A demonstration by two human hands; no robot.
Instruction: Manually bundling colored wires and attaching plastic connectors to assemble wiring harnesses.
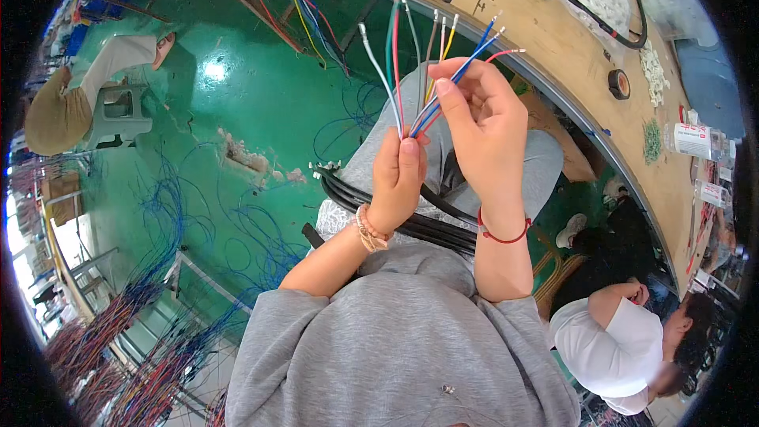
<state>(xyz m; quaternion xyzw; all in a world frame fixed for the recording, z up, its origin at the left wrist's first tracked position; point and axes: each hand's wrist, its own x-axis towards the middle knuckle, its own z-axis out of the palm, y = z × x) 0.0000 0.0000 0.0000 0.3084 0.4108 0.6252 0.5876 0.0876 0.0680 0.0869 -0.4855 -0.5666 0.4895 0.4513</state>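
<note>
My left hand (399, 174) pinches a bundle of coloured wires (397, 63) where they fan out of a black cable. The wires are white, green, red, grey, brown, yellow and blue, and small metal terminals sit on their tips. Just above it, my right hand (486, 111) has thumb and fingers closed on some blue wires (477, 49) of the same fan, with a red wire sticking out to the right. Across my lap lie several black cables (435, 229), their ends (326, 170) showing at the left. The wires' lower part is hidden by my fingers.
A wooden workbench (569, 55) curves along the top and right, bearing a roll of black tape (619, 84), white connectors (653, 77) and a plastic jar (700, 141). Loose wires hang at the bench edge and heap at lower left. Two people sit nearby, one left, one lower right.
</note>
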